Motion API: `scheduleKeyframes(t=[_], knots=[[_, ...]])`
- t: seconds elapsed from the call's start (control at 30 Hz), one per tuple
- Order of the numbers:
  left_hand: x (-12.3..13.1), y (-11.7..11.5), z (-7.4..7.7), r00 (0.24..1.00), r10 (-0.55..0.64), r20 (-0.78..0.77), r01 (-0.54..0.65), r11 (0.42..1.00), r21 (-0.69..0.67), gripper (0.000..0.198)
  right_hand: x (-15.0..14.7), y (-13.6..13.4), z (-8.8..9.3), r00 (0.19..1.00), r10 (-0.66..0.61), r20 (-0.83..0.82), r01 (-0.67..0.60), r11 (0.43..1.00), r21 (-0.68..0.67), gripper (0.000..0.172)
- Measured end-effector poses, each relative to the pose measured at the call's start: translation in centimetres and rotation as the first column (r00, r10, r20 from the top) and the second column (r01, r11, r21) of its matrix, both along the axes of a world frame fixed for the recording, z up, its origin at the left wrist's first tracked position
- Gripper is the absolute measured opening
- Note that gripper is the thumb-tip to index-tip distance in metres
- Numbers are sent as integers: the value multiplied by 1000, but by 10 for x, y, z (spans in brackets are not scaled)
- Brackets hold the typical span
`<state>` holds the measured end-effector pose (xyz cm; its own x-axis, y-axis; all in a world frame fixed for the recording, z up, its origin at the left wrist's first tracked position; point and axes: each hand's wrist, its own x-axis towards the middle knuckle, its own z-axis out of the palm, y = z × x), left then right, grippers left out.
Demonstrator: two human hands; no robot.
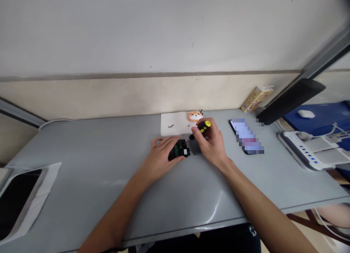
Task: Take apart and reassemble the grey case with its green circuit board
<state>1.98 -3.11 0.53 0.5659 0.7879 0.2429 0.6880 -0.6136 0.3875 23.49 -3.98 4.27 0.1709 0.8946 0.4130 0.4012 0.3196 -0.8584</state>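
Left hand [161, 156] is loosely curled, fingers lying over and clasping a small black device [179, 150] with a green circuit board exposed; the device sits on the grey desk [109, 165], centre, toward the back. Right hand [212, 143], at 3 o'clock of the device, is closed around a black-and-yellow screwdriver [201, 128], tip angled down-left toward the device; tip contact is too small to tell. The hands are close together, not touching.

No real container. A white paper sheet [175, 122] at 12 o'clock carries a cluster of tiny black screws [171, 126], with an orange dog figure [194, 116] at its right corner. A phone [247, 137] lies flat at 3 o'clock, screen blurred. A small carton [255, 98] leans on the wall at 2 o'clock. A white power strip [306, 151] is at far 3 o'clock. A dark tablet [13, 202] on white wrap is at 8 o'clock.
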Motion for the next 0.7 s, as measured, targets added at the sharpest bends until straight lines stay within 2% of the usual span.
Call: scheduleKeyframes(t=[0.43, 0.7], knots=[[3, 0, 5, 998, 9, 57, -7, 999, -38, 51, 0, 1, -1, 1000, 24, 12, -23, 999, -40, 29], [4, 3, 0, 996, 30, 87, -26, 999, -45, 32, -2, 1, 2, 999, 36, 32, -36, 999, -27, 30]])
